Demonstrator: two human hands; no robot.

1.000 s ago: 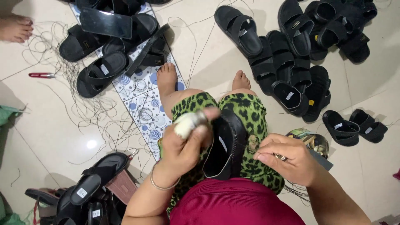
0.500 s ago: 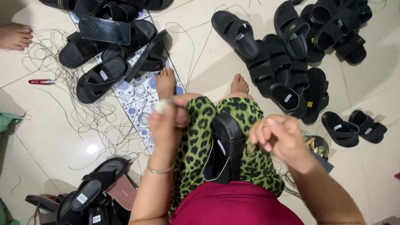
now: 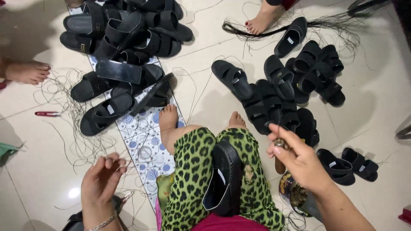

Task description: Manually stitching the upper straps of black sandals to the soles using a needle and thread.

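Both hands are out to the sides: the left hand (image 3: 102, 179) pinches a thin dark thread (image 3: 85, 128) between its fingertips, and the right hand (image 3: 299, 160) is closed around a small awl (image 3: 280, 149) with a wooden handle. Between the knees, on the green spotted trousers (image 3: 192, 171), a black sandal (image 3: 224, 179) stands on its edge. More sandals (image 3: 291, 90) lie in piles on the floor (image 3: 376, 119). A patterned mat (image 3: 145, 141) lies under the left foot.
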